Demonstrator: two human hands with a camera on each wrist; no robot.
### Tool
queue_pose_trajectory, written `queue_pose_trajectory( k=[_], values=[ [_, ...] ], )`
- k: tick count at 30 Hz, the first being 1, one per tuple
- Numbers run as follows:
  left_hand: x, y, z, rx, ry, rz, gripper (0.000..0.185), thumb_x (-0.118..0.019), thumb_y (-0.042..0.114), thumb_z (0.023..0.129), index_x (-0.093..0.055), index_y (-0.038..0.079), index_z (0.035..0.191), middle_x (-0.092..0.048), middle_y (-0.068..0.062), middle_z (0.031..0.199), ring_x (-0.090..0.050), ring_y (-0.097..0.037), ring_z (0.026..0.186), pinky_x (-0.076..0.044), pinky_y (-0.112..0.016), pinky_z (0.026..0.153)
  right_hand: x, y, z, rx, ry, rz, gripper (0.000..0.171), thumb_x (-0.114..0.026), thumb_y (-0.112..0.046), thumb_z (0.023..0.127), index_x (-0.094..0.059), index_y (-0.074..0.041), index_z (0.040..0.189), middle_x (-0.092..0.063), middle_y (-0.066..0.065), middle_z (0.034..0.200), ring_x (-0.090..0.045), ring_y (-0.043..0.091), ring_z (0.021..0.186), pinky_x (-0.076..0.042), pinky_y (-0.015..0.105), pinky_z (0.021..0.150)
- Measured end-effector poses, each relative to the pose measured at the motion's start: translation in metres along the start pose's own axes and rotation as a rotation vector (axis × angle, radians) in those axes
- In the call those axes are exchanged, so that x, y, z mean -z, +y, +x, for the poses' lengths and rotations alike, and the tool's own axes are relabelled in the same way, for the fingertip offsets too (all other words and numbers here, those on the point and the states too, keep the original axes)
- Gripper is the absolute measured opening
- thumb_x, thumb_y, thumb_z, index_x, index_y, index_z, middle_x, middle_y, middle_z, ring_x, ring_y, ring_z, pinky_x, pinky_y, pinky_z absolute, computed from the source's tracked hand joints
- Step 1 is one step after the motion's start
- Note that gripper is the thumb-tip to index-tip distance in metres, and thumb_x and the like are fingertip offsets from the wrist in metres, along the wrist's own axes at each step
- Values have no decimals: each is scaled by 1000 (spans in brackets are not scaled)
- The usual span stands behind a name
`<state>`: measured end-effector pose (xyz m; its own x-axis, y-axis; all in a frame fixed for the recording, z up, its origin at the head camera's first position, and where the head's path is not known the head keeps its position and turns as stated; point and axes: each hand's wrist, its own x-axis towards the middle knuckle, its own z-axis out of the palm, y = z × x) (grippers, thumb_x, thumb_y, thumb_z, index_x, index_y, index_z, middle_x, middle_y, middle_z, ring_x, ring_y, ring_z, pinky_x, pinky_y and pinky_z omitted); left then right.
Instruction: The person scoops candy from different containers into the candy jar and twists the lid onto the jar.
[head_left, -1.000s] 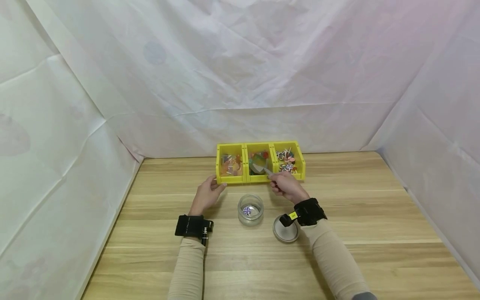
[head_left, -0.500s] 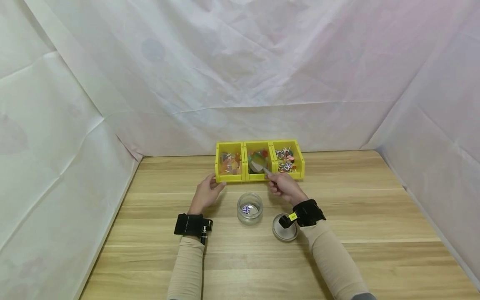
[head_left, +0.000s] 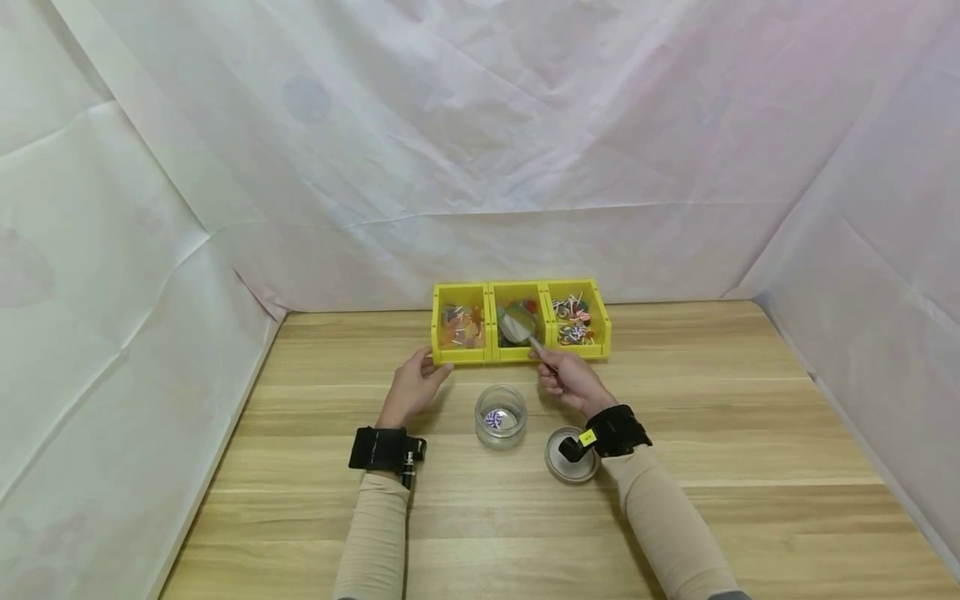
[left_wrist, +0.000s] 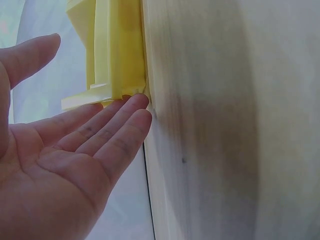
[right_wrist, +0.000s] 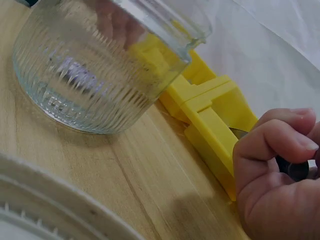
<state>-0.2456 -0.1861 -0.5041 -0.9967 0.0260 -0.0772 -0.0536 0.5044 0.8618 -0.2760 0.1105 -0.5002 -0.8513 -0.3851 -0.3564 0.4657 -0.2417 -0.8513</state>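
Note:
In the head view my right hand (head_left: 572,382) grips the handle of a metal scoop (head_left: 519,327). The scoop's bowl is inside the middle compartment of a yellow three-part bin (head_left: 517,356), over wrapped candies partly hidden beneath it. Curled fingers wrap the dark handle end (right_wrist: 292,170) in the right wrist view. My left hand (head_left: 411,388) is at the bin's front left corner; its extended fingers touch the yellow wall (left_wrist: 115,55), thumb apart. An open glass jar (head_left: 501,419) with a purple-and-white swirl candy (head_left: 493,418) at its bottom stands between both hands.
A round lid (head_left: 572,467) lies right of the jar, below my right wrist. Orange candies (head_left: 462,327) fill the left compartment, and striped lollipops (head_left: 573,321) the right one. White cloth (head_left: 495,167) hangs behind the wooden table (head_left: 750,400).
The scoop's bowl has tilted and shows more of its metallic surface above the candies. My right wrist has turned slightly. My left hand, the jar and the lid stay put.

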Motion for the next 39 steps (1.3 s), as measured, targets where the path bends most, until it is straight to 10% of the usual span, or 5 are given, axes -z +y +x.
queue_pose_trajectory(
  k=[15, 39],
  values=[
    [0, 1, -3, -9, -6, 1, 60, -62, 39, 98, -44, 8, 146, -58, -21, 134, -60, -33, 122, -52, -44, 99, -2, 5, 4, 32, -42, 121, 45, -33, -21, 110, -32, 9, 144, -44, -5, 68, -37, 3, 48, -31, 14, 39],
    [2, 3, -1, -8, -15, 10, 61, -62, 38, 98, -44, 5, 146, -58, -23, 134, -60, -34, 122, -51, -46, 100, -13, -11, -14, 35, 106, -107, 39, -37, -19, 108, -42, 11, 133, -46, -3, 66, -38, 5, 49, -26, 16, 40]
  ],
)
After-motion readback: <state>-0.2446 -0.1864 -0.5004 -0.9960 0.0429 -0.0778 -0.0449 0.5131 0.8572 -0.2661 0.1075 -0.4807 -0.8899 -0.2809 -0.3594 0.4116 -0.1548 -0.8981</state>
